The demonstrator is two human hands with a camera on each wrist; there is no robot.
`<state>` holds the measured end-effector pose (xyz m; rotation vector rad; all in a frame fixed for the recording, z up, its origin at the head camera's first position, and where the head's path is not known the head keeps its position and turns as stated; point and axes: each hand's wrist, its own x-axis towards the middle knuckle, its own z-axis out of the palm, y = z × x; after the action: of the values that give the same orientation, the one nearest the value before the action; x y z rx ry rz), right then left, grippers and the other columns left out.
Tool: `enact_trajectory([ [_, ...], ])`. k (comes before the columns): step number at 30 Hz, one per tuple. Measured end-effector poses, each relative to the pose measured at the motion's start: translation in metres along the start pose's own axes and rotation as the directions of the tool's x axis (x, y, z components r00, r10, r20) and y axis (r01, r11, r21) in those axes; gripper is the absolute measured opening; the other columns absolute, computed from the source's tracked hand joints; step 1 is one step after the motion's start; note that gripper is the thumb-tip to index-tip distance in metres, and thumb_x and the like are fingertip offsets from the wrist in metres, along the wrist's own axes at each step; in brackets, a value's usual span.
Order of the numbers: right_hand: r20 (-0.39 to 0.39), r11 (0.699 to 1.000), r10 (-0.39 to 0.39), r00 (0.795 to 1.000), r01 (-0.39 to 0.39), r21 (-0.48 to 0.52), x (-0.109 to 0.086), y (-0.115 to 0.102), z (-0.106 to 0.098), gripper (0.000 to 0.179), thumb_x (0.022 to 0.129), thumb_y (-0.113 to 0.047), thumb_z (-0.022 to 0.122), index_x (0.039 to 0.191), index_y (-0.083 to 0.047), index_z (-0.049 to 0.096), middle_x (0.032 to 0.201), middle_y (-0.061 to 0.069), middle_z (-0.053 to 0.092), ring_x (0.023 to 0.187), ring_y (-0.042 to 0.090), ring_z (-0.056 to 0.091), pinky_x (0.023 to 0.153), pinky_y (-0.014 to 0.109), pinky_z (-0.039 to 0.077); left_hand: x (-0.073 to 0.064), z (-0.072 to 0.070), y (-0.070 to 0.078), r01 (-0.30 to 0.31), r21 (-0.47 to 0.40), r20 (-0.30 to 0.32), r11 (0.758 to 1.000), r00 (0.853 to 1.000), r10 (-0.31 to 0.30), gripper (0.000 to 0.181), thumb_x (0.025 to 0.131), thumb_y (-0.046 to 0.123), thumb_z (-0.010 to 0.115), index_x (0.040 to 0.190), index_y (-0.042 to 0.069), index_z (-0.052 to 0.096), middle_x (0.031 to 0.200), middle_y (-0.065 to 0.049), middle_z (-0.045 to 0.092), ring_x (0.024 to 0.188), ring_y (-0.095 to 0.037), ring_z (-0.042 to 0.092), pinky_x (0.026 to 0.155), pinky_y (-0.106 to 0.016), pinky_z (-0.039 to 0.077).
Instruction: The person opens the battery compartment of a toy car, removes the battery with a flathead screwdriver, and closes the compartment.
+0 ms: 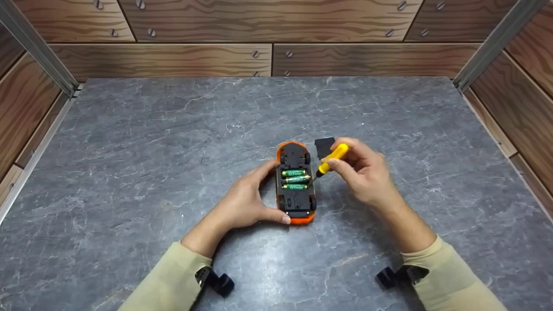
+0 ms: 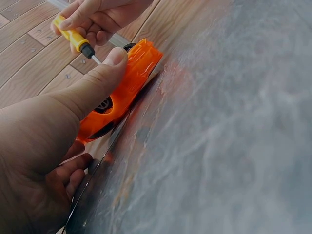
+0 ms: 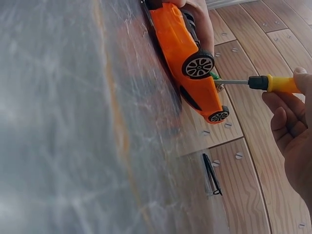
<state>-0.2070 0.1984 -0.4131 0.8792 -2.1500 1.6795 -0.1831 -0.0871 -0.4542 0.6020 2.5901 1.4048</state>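
An orange toy car (image 1: 302, 220) lies upside down on the table, its black underside up. Three green batteries (image 1: 294, 187) sit in its open compartment, the middle one slightly tilted. My left hand (image 1: 242, 201) holds the car from the left, thumb at the near end and fingers along the side. In my right hand (image 1: 367, 172) I pinch a yellow-handled screwdriver (image 1: 335, 159). Its metal shaft points down-left to the right ends of the batteries; in the right wrist view the screwdriver (image 3: 282, 84) reaches a battery end (image 3: 215, 76), though exact contact is hard to tell.
A black battery cover (image 1: 324, 147) lies on the grey marbled table (image 1: 173, 129), just beyond the right hand and right of the car. Wood-patterned walls (image 1: 272, 21) stand behind and at the sides. A black wrist camera (image 1: 216, 280) is on each sleeve.
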Motion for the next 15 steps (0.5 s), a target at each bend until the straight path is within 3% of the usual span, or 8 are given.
enact_trajectory([
  [7, 0.010, 0.999, 0.027, 1.000, -0.027, 0.030, 0.0003, 0.0027, -0.0034, 0.025, 0.095, 0.015, 0.068, 0.117, 0.009, 0.061, 0.096, 0.017, 0.078, 0.078, 0.023, 0.073, 0.064, 0.024, 0.057, 0.0006, -0.0002, 0.0000, 0.006, -0.001, 0.000, 1.000, 1.000, -0.006, 0.126, 0.053, 0.055, 0.103, 0.161, 0.032, 0.042, 0.158, 0.003, 0.051, 0.146, -0.016, 0.045, 0.124, -0.041, 0.032],
  [15, -0.017, 0.992, 0.065, 0.998, -0.063, 0.111, 0.0011, 0.0078, -0.0061, 0.020, 0.098, 0.012, 0.065, 0.118, 0.013, 0.058, 0.096, 0.012, 0.078, 0.071, 0.013, 0.066, 0.060, 0.021, 0.053, 0.0002, 0.0001, 0.0004, -0.002, -0.016, -0.001, 1.000, 1.000, 0.002, 0.126, 0.052, 0.054, 0.103, 0.161, 0.031, 0.043, 0.158, 0.002, 0.052, 0.145, -0.017, 0.046, 0.124, -0.042, 0.032],
])
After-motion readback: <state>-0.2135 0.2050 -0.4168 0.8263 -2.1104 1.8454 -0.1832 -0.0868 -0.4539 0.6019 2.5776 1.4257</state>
